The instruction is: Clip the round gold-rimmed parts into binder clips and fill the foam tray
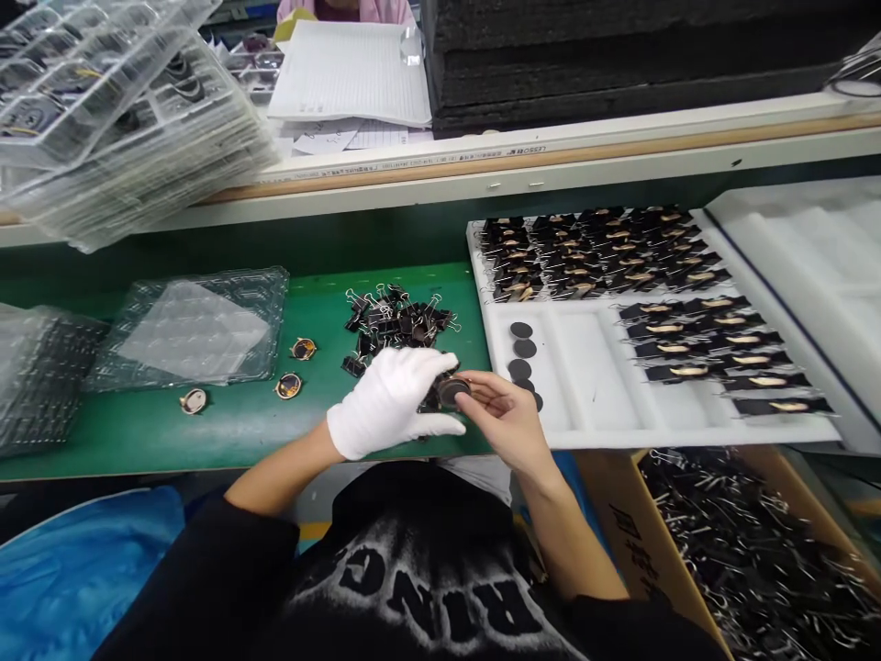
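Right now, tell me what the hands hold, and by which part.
The bare right hand pinches a dark round disc by its rim. Whether the gloved left hand grips it too cannot be told.

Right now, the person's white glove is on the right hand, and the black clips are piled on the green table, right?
Not quite: the head view shows the white glove on the left hand; the right hand is bare. The black clips are piled on the green table.
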Motion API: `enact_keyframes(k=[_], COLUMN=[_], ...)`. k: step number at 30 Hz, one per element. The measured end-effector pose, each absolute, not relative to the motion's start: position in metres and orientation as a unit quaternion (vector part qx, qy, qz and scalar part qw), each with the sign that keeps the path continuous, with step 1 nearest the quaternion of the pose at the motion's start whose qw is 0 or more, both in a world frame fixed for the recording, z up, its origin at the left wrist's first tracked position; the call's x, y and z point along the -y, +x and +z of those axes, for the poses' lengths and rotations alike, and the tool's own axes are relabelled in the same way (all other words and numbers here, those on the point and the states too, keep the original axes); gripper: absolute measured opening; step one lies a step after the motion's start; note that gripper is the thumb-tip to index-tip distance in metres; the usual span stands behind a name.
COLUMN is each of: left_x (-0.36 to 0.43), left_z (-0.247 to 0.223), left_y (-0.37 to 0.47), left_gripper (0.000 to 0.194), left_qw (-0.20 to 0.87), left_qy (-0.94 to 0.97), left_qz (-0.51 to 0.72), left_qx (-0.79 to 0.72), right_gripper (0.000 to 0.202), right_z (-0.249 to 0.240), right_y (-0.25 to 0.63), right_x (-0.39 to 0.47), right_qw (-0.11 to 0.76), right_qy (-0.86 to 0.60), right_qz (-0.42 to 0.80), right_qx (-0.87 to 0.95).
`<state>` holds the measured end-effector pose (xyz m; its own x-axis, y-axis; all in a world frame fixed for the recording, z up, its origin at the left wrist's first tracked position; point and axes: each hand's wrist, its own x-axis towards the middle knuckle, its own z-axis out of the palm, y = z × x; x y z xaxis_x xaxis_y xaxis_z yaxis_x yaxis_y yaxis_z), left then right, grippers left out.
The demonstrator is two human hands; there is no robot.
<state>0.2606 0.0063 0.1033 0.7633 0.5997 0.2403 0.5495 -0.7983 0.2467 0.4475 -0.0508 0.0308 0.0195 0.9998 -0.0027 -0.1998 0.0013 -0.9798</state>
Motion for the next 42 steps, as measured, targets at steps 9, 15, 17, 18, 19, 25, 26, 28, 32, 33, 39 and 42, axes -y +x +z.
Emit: enact_keyframes(k=[9, 15, 17, 18, 19, 25, 26, 28, 32, 33, 39, 42], left_x=[0.007, -0.048, -0.063, -0.067, -0.07, -0.056, -0.049, -0.034, -0.002, 0.003, -0.004, -0.009], left_z=[0.094, 0.106, 0.098, 0.094, 0.09, 0.094, 0.096, 0.099, 0.095, 0.095, 0.098, 0.098], left_y=[0.245, 0.221, 0.22, 0.22, 0.22, 0.218, 0.219, 0.228, 0.251, 0.254, 0.246, 0.243], left_gripper=[0.035, 0.055, 0.049, 0.045, 0.039, 0.028, 0.029, 0.029, 0.025, 0.023, 0.012, 0.002], left_qw=[0.185, -0.086, -0.094, -0.077, -0.052, 0.099, 0.115, 0.142, 0.175, 0.182, 0.172, 0.058], left_qy=[0.934, 0.836, 0.818, 0.817, 0.816, 0.789, 0.778, 0.746, 0.722, 0.729, 0.851, 0.9], left_qz=[0.08, 0.023, -0.021, -0.038, -0.046, 0.133, 0.207, 0.355, 0.502, 0.507, 0.394, 0.356], left_qx=[-0.295, -0.541, -0.567, -0.57, -0.574, -0.591, -0.582, -0.545, -0.443, -0.422, -0.302, -0.245], right_gripper=[0.022, 0.021, 0.021, 0.02, 0.019, 0.02, 0.019, 0.019, 0.022, 0.022, 0.016, 0.017], right_z=[0.023, 0.018, 0.019, 0.02, 0.021, 0.022, 0.021, 0.022, 0.026, 0.027, 0.023, 0.02], right_y=[0.464, 0.467, 0.464, 0.463, 0.463, 0.464, 0.461, 0.451, 0.428, 0.425, 0.432, 0.436], right_x=[0.068, 0.068, 0.069, 0.07, 0.071, 0.07, 0.068, 0.062, 0.049, 0.048, 0.05, 0.054], right_qw=[0.441, 0.487, 0.502, 0.506, 0.508, 0.541, 0.548, 0.555, 0.57, 0.576, 0.603, 0.606], right_qy=[-0.412, -0.419, -0.396, -0.387, -0.379, -0.336, -0.33, -0.319, -0.285, -0.281, -0.287, -0.296], right_qz=[0.559, 0.568, 0.586, 0.594, 0.601, 0.645, 0.651, 0.661, 0.67, 0.669, 0.633, 0.616], right_qx=[0.569, 0.514, 0.498, 0.492, 0.487, 0.422, 0.408, 0.392, 0.381, 0.376, 0.392, 0.408])
